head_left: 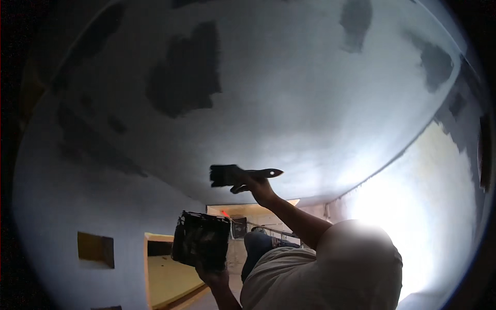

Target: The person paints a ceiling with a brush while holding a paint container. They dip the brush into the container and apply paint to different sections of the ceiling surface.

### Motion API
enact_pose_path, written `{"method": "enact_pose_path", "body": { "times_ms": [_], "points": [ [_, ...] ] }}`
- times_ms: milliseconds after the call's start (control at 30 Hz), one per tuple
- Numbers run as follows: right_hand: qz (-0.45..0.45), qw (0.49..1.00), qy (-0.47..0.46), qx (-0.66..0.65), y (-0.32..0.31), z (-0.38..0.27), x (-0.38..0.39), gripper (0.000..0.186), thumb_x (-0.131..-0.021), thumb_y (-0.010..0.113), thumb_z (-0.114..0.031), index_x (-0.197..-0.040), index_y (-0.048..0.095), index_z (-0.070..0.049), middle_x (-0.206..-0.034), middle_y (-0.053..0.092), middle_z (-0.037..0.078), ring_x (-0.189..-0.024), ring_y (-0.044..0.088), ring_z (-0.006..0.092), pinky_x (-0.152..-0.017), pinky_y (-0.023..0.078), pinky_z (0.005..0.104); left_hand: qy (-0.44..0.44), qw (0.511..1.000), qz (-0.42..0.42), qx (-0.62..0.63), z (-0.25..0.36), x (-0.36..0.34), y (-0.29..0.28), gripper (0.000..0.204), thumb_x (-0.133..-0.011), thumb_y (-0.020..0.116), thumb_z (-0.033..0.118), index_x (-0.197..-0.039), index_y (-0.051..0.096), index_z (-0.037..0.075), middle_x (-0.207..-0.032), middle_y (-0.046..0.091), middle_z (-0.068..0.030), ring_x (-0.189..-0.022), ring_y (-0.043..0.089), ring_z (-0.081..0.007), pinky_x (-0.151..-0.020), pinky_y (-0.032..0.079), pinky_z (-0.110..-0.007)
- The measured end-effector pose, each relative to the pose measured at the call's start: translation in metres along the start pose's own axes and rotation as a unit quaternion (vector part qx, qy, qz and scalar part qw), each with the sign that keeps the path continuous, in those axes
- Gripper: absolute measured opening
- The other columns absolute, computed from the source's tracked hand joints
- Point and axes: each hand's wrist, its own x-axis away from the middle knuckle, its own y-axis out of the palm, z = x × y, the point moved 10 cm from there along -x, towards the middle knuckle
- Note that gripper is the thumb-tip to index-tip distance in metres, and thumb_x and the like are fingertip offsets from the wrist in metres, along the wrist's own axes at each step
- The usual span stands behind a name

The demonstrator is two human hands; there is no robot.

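My right hand [253, 186] grips a wide flat paintbrush [225, 175], raised in front of a large pale grey surface [279, 113]. The bristles are dark and point left; the pale-tipped handle, with a hole in it, sticks out to the right. I cannot tell whether the bristles touch the surface. Lower and to the left, my left hand [213, 278] holds up a squarish container [201, 238] from below. Dark paint smears cover it, and its rim looks crusted. Some left fingers are hidden against it.
Dark grey patches [188, 75] mark the pale surface. On the left wall are a square recess [96, 250] and a yellow-framed opening [173, 271]. A rail or ladder [276, 233] shows beyond my jeans-clad leg. Strong glare [387, 201] washes out the right wall.
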Motion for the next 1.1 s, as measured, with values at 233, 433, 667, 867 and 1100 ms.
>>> {"method": "enact_pose_path", "body": {
  "times_ms": [233, 433, 667, 867, 1100],
  "points": [
    [-0.105, 0.944, -0.166, 0.266, 0.031, -0.063, 0.011, 0.022, -0.099, 0.066, -0.01, -0.116, 0.069, 0.003, -0.102, 0.073, 0.016, -0.091, 0.073, 0.0249, -0.083, 0.059, 0.0363, 0.057, 0.948, -0.038, -0.311, -0.027, -0.048, 0.042, 0.064, -0.097, 0.054, 0.051, -0.148, 0.048, 0.013, -0.146, 0.053, -0.0137, -0.132, 0.054, -0.0345, -0.108, 0.048, -0.053],
    [-0.164, 0.897, -0.141, 0.385, 0.025, -0.076, 0.01, 0.03, -0.091, 0.074, -0.004, -0.121, 0.072, -0.007, -0.113, 0.074, 0.018, -0.097, 0.074, 0.0295, -0.083, 0.06, 0.0369, -0.17, 0.98, 0.065, -0.081, -0.071, -0.081, 0.035, 0.062, -0.093, 0.063, 0.046, -0.143, 0.053, 0.011, -0.132, 0.063, -0.0111, -0.12, 0.061, -0.0328, -0.105, 0.05, -0.048],
    [-0.134, 0.943, -0.094, 0.289, -0.002, -0.076, -0.006, 0.029, -0.09, 0.072, 0.003, -0.119, 0.071, 0.002, -0.103, 0.072, 0.02, -0.079, 0.072, 0.0222, -0.062, 0.06, 0.0308, -0.272, 0.957, 0.102, 0.016, -0.096, -0.099, 0.024, 0.05, -0.089, 0.068, 0.037, -0.128, 0.063, 0.007, -0.117, 0.068, -0.0122, -0.114, 0.063, -0.0315, -0.097, 0.054, -0.048],
    [-0.111, 0.971, 0.055, 0.207, -0.031, -0.039, -0.025, 0.025, -0.087, 0.07, 0.009, -0.112, 0.071, 0.007, -0.108, 0.071, 0.019, -0.08, 0.071, 0.0178, -0.063, 0.061, 0.0267, -0.341, 0.929, 0.116, -0.082, -0.101, -0.094, 0.011, 0.05, -0.088, 0.067, 0.03, -0.129, 0.061, 0.0, -0.12, 0.07, -0.0166, -0.11, 0.068, -0.0321, -0.099, 0.054, -0.047],
    [-0.192, 0.975, 0.028, 0.107, -0.04, -0.047, -0.016, 0.029, -0.082, 0.075, 0.005, -0.11, 0.07, 0.012, -0.092, 0.074, 0.017, -0.075, 0.071, 0.0199, -0.065, 0.058, 0.0305, -0.35, 0.927, 0.106, -0.08, -0.109, -0.096, 0.02, 0.052, -0.086, 0.068, 0.027, -0.128, 0.06, -0.003, -0.118, 0.07, -0.0199, -0.108, 0.069, -0.033, -0.099, 0.055, -0.049]
  ]
}}
